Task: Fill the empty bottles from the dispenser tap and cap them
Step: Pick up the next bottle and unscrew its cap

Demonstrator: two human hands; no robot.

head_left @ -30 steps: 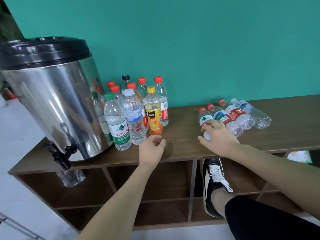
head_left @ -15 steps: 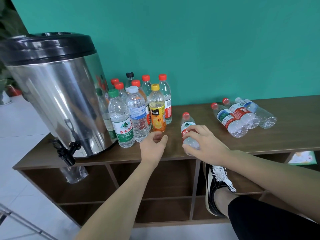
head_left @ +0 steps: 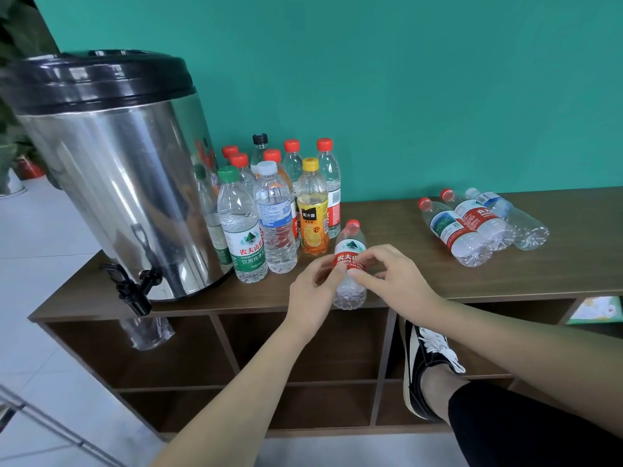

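Observation:
An empty clear bottle with a red cap and red label (head_left: 350, 246) is held upright just above the shelf top's front edge. My right hand (head_left: 391, 274) grips its middle from the right, and my left hand (head_left: 315, 284) holds it from the left, fingers curled on the label. The steel dispenser (head_left: 114, 176) with a black lid stands at the left, its black tap (head_left: 133, 288) overhanging the shelf edge. A cluster of capped upright bottles (head_left: 273, 210) stands beside the dispenser. Three empty capped bottles (head_left: 472, 227) lie on their sides at the right.
The brown shelf unit (head_left: 505, 281) has open cubbies below. A clear container (head_left: 146, 332) sits in the cubby under the tap. My shoe (head_left: 424, 362) rests on a lower shelf at the right. A teal wall stands behind; white floor tiles lie to the left.
My right hand took one bottle from the lying group at the right and carried it left to the middle. My left hand came up and took hold of it too.

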